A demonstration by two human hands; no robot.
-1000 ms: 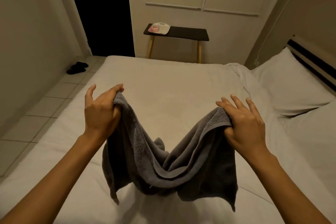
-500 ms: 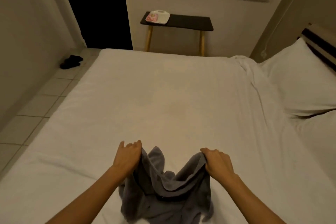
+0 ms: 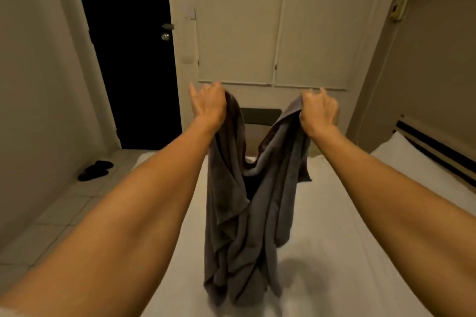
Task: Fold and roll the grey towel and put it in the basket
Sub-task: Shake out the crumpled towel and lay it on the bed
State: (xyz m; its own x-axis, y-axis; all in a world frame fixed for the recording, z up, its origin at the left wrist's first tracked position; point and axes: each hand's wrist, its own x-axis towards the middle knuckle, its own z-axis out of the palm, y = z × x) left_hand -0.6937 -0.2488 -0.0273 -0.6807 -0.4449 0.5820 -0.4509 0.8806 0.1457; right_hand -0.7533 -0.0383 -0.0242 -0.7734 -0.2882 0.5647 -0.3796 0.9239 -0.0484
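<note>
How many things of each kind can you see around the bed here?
Towel: 1
Hands: 2, left and right, each gripping the towel
Bed: 1
Pillow: 1
Table: 1
Slippers: 1 pair
Total: 7

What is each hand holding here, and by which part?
Both grip the grey towel at its top edge: left hand and right hand each near a corner.

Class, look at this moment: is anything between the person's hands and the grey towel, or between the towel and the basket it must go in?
Nothing separates them: the left hand and right hand each grip the grey towel, hanging above the bed. No basket is in view, so that path cannot be judged.
</note>
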